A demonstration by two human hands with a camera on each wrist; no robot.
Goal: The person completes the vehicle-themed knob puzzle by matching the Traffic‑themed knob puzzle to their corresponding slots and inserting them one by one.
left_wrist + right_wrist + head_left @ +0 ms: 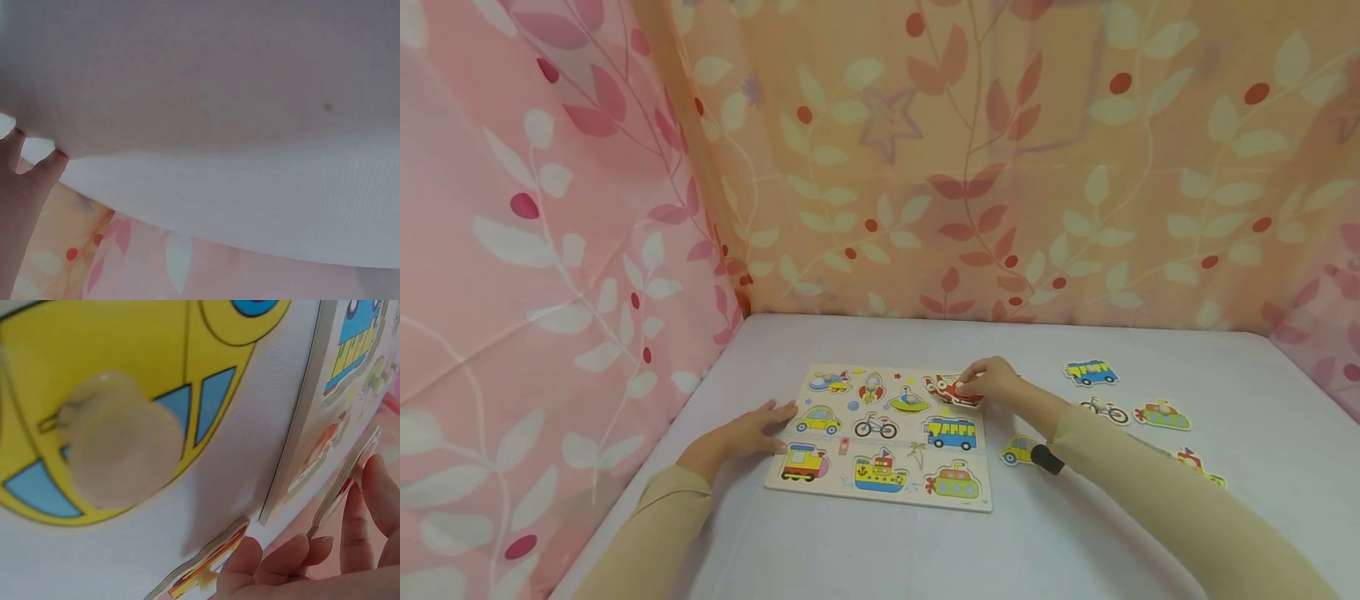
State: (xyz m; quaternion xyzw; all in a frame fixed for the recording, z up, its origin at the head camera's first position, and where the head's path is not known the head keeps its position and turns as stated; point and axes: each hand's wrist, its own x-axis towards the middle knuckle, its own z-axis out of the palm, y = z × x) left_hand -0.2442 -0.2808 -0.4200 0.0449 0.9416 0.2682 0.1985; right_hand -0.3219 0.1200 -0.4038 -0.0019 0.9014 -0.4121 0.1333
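Observation:
My right hand [996, 379] pinches a red helicopter puzzle piece [967, 397] over the helicopter picture at the upper right corner of the puzzle board [897, 447]. The piece sits a little to the right of that picture. From the right wrist view, the helicopter piece [345, 481] shows edge-on and tilted between thumb and fingers, close to the board. My left hand [748, 433] lies at the board's left edge, fingers spread and touching it. Only two fingers of the left hand [31, 175] appear clearly in the left wrist view.
Right of the board lie loose knobbed pieces: a yellow car [1017, 451] under my right forearm, a blue bus [1092, 372], a bicycle [1105, 410] and a submarine [1163, 415]. My forearm partly covers another red and yellow piece [1202, 468]. Patterned curtains [970, 250] stand behind the table.

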